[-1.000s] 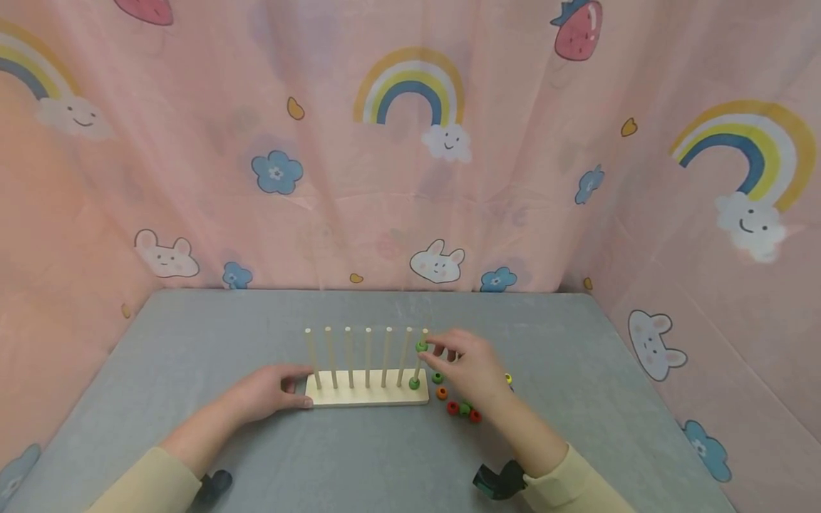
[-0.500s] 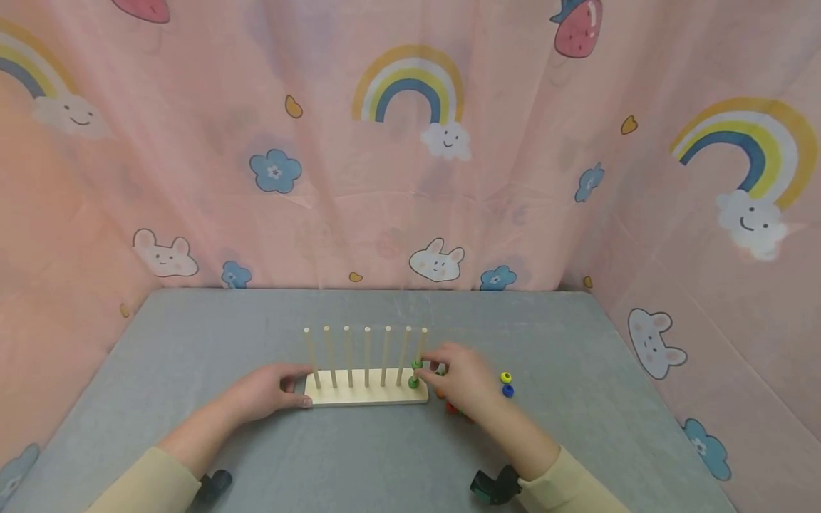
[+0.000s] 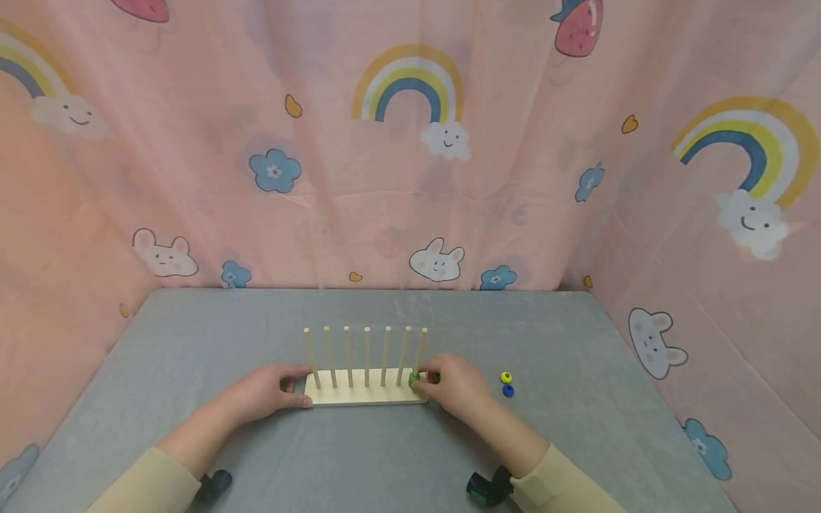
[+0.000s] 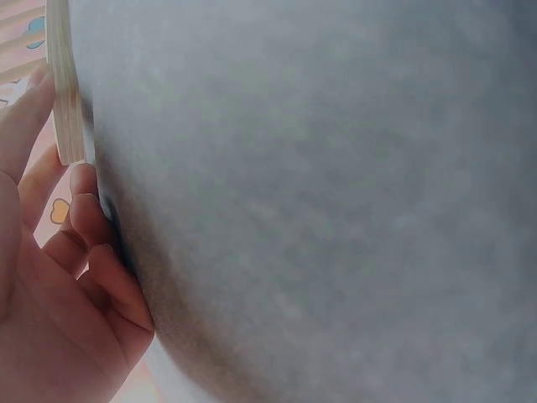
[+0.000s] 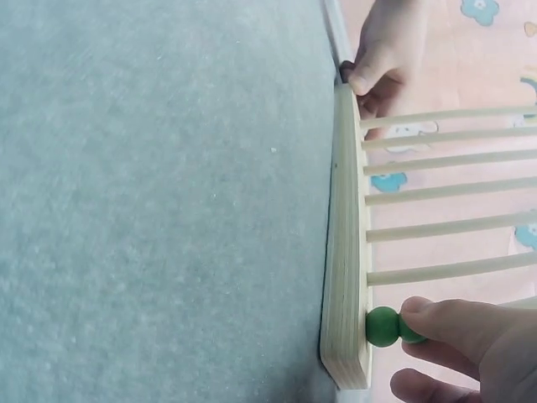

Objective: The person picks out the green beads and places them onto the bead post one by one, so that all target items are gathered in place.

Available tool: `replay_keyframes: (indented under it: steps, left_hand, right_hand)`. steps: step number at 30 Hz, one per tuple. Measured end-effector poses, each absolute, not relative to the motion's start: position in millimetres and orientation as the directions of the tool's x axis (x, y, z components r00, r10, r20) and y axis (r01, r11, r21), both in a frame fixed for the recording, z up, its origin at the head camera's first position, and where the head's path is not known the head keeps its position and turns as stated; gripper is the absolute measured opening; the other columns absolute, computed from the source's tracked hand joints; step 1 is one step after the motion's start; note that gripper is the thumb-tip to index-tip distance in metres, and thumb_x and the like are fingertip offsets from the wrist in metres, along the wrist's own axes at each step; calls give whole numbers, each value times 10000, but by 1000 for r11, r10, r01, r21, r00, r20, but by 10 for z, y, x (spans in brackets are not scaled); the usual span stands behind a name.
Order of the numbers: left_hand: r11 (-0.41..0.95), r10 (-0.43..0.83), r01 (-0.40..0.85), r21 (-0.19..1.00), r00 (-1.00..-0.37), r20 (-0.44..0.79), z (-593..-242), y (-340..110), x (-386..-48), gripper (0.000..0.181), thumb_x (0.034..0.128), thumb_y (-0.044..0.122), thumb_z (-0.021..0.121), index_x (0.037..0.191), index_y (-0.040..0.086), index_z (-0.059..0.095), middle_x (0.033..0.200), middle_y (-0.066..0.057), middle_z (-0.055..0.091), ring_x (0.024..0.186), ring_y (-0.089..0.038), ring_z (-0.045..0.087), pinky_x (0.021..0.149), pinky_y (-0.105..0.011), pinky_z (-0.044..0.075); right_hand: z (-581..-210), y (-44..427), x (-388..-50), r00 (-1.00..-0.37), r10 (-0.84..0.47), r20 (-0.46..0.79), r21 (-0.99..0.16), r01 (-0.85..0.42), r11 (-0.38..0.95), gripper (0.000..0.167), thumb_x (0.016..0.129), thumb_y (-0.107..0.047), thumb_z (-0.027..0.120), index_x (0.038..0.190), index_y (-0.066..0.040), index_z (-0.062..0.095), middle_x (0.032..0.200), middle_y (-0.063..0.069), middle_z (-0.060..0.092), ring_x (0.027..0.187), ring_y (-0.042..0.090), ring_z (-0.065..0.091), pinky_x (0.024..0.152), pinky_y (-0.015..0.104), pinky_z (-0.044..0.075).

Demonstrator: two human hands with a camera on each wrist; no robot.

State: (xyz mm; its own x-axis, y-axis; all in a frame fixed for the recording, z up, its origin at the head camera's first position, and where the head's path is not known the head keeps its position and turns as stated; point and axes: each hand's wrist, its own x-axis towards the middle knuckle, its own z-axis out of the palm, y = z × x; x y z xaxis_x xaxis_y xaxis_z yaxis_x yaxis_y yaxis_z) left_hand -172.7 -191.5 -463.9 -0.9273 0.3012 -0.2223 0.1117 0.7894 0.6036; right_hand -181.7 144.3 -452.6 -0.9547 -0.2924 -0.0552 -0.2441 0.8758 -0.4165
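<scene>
Pegboard (image 3: 359, 397) well in from far edge of table (image 3: 224, 328), room behind; left hand (image 3: 266, 393) grips its left end, right hand (image 3: 457, 385) pinches upper green bead (image 5: 411, 333) touching lower green bead (image 5: 383, 327) on rightmost peg (image 3: 420, 348).

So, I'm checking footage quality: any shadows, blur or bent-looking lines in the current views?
Head: soft light, no strong glare on the table; left wrist: the table looks soft and blotchy, with a dark shadow beside the left hand; right wrist: the wooden pegs look slightly bowed, the green beads fairly clear.

Left grip (image 4: 54, 298) on the end of a pale wooden board (image 4: 67, 101), grey tabletop (image 4: 319, 201) alongside.
</scene>
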Motion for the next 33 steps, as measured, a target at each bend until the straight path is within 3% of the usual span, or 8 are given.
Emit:
replay_keyframes:
  steps: [9,18,33]
  left_hand:
    - [791,300,108,602,-926,-227,-4648,-1920,-1724,647,787,410,824,1328,110,637,744,-1,488,688,-152,437,615,-332,332]
    - [793,291,99,601,-928,-232,-4652,-1917,-1724,643,785,415,824,1324,116,640,745,-4,490,686,-154,437,615,-336,331]
    - [790,309,127,599,-927,-211,-4647,-1917,-1730,626,792,388,827,1318,104,643,737,3,486,684,-152,434,615,-331,331]
  right_hand:
    - [-4528,1463,-1829,-948,-314,-54,-425,-262,867,194,857,-333,780,983,-189,750,754,-94,539,692,109,482,608,297,403]
    - [-4417,1567,-1837,-953,-295,-74,-479,-225,848,247,884,-340,756,1104,-226,766,878,-106,618,774,106,533,701,335,477]
    - [-4381,2028,-1762,-963,-261,-63,-438,-208,874,227,861,-262,786,1080,-202,780,818,-129,585,720,102,496,639,313,439]
